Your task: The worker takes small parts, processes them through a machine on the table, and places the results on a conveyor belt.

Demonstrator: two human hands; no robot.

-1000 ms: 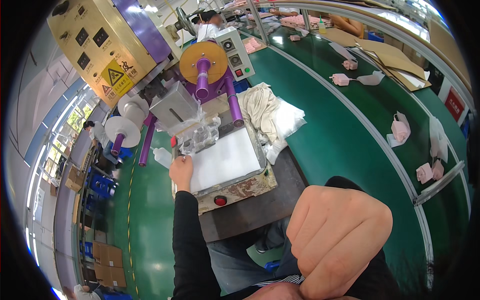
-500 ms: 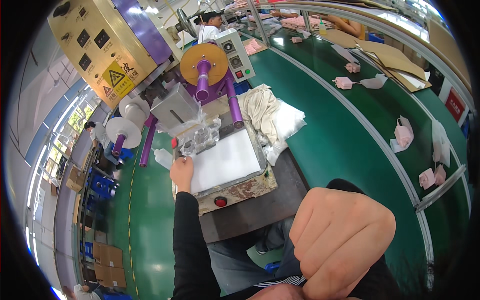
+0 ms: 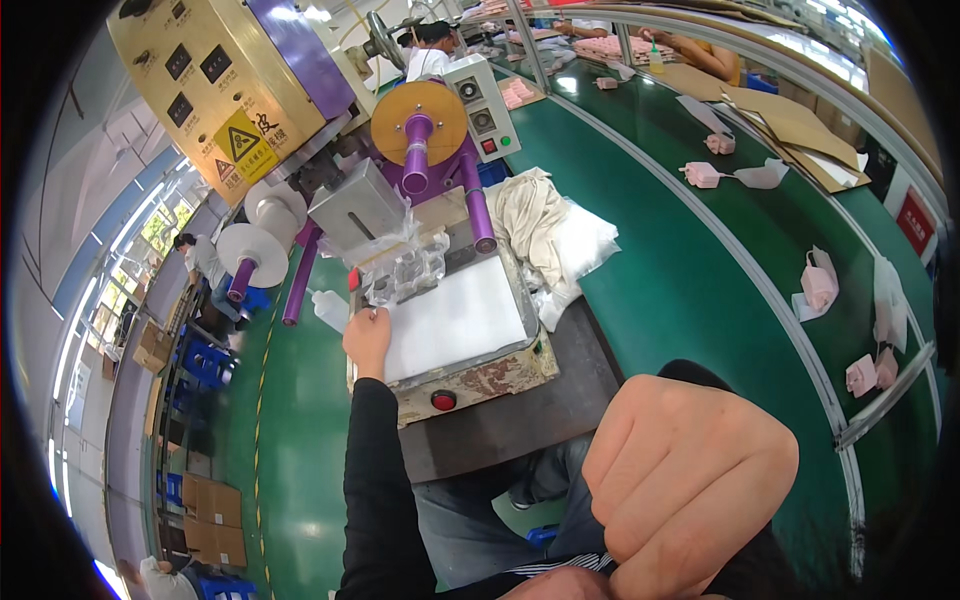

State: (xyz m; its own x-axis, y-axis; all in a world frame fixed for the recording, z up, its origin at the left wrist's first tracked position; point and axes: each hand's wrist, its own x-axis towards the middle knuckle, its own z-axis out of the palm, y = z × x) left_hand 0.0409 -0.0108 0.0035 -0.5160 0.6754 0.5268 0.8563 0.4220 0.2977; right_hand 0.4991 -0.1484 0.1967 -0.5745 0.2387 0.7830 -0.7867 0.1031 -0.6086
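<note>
My left hand (image 3: 368, 341) is closed at the left edge of a white pad (image 3: 455, 325) on the press bed. Its fingers are curled beside crumpled clear plastic pieces (image 3: 408, 272), and whatever they may pinch is hidden. Close to the camera, my right hand (image 3: 690, 470) is bent into a fist with its knuckles up. The fingertips point down out of sight, so its contents cannot be made out. Above the pad hangs the machine's metal head block (image 3: 358, 212). A red button (image 3: 443, 400) sits on the bed's front.
Beige cloth (image 3: 520, 215) and a white plastic bag (image 3: 582, 242) lie right of the bed. A white bottle (image 3: 329, 310) stands to its left. Purple rods (image 3: 480, 205) jut from the machine. Along the right runs a green conveyor (image 3: 740, 235) with pink pieces (image 3: 820, 285); other people work farther off.
The whole view has shifted slightly, with the machine now a little farther right. Both hands keep nearly the same pose and place.
</note>
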